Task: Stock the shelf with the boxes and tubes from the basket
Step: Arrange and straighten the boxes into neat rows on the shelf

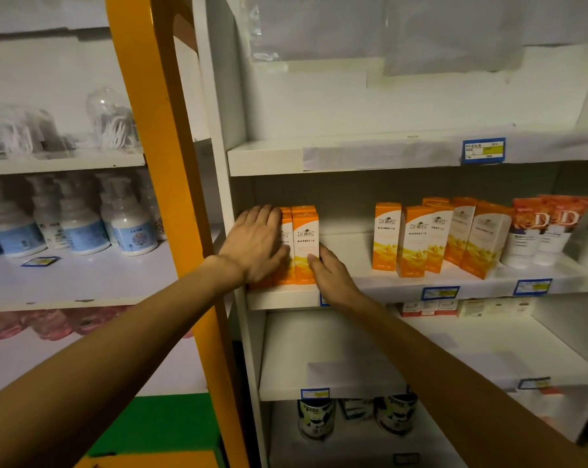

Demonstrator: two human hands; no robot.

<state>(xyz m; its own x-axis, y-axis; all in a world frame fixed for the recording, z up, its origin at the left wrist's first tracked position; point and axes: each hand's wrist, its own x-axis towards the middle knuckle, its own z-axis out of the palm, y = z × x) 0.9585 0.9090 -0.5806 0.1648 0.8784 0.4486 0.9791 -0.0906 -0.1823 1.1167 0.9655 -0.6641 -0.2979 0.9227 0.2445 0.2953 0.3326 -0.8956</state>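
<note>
We are inspecting the white shelf (pixel 370 288), where our hands are working at its left end. Our left hand (pixel 257 241) is lying flat, fingers straight, against the orange-and-white boxes (pixel 304 244) standing upright near the front edge. Our right hand (pixel 329 270) is curling around the rightmost box's lower corner. The basket is not showing. Risk, in our judgement: uneven pressing could be tipping these tall boxes off the front edge.

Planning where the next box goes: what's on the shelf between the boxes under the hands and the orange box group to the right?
Nothing: head view shows bare white shelf between the held boxes and the right-hand box group.
</note>
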